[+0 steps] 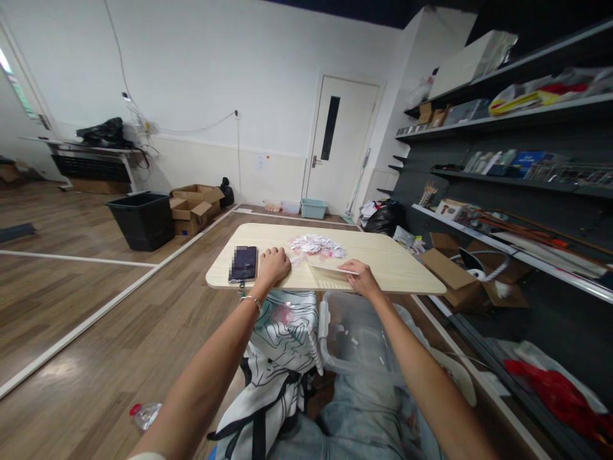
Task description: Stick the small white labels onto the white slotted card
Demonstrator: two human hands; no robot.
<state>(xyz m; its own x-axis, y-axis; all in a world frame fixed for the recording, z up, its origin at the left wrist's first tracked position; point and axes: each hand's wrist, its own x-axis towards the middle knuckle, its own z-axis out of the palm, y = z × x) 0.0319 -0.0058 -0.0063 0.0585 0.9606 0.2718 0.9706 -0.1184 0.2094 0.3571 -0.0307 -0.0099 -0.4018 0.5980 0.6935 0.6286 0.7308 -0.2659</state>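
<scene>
My right hand pinches the end of a thin white card, held nearly flat and low over the light wooden table. Just beyond it lies a heap of small white and pink paper pieces. Left of the heap, my left hand rests on the tabletop with its fingers curled down. The fingertips point away from me, so what they hold, if anything, is hidden. Next to that hand lies a dark phone with a strap over the table edge.
Below the table edge is a clear plastic bin with a few paper scraps in it. A patterned cloth hangs beside it. Cardboard boxes and loaded shelves line the right. A black bin stands on the left floor.
</scene>
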